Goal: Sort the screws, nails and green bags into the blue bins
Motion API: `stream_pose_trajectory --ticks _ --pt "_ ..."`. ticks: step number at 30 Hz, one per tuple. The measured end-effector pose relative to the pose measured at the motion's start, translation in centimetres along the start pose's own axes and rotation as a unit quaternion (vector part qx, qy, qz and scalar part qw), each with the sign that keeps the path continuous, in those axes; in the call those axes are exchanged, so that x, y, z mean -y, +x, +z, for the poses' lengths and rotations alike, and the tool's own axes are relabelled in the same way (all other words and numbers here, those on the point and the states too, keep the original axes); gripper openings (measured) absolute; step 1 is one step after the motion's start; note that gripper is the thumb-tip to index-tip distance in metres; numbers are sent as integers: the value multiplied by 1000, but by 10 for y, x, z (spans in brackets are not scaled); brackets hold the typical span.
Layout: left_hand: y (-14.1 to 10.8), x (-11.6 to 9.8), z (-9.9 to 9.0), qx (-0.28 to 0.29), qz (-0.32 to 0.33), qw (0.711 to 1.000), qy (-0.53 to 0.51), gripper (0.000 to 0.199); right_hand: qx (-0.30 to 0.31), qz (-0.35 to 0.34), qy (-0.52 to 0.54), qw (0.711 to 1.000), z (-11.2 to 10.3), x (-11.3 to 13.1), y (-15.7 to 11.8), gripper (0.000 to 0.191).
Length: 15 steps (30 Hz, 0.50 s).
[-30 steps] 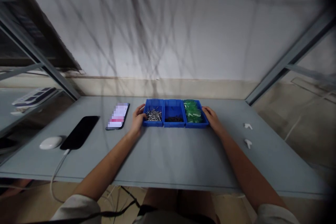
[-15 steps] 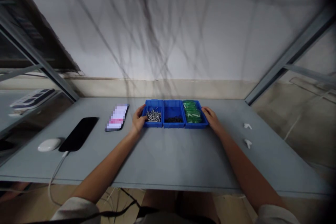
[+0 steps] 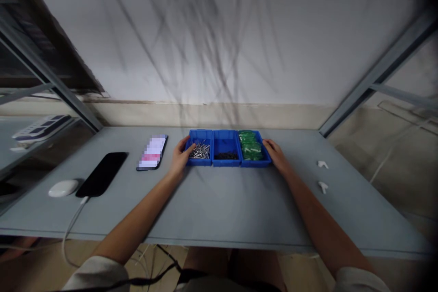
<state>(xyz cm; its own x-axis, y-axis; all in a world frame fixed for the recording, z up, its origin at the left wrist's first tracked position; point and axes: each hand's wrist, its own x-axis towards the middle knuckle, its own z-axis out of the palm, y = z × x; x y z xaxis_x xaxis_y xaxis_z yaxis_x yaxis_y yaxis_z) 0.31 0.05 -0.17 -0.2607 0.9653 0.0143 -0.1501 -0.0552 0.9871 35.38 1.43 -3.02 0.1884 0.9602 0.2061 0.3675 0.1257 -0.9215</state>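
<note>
Three blue plastic bins (image 3: 226, 163) side by side, far middle of grey table (image 3: 232, 210). My left hand (image 3: 179, 159) grips left bin (image 3: 200, 162), silver nail-like bits (image 3: 201, 151) inside. Right hand (image 3: 276, 154) touches right bin (image 3: 255, 164) of green packets (image 3: 252, 147), can't tell if gripping tbh.

On the table (image 3: 226, 210), three boxes (image 3: 226, 163) stand in a row near the back edge, with metal pieces (image 3: 201, 151) in the left one and packets (image 3: 251, 148) in the right. Two phones (image 3: 102, 174) and a case (image 3: 63, 188) lie toward the left edge, two earbuds (image 3: 322, 164) toward the right.
</note>
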Motion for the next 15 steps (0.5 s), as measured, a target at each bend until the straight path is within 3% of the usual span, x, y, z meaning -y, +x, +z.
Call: stream_pose_trajectory --ticks 6,11,15 --pt "0 1 -1 16 1 1000 4 57 0 -2 0 1000 1 1 0 48" --pt "2 1 -2 6 14 1000 7 47 -1 1 5 1000 1 1 -1 47" --pt "3 1 -3 14 2 1000 -1 55 0 -1 -1 1000 1 2 -1 47"
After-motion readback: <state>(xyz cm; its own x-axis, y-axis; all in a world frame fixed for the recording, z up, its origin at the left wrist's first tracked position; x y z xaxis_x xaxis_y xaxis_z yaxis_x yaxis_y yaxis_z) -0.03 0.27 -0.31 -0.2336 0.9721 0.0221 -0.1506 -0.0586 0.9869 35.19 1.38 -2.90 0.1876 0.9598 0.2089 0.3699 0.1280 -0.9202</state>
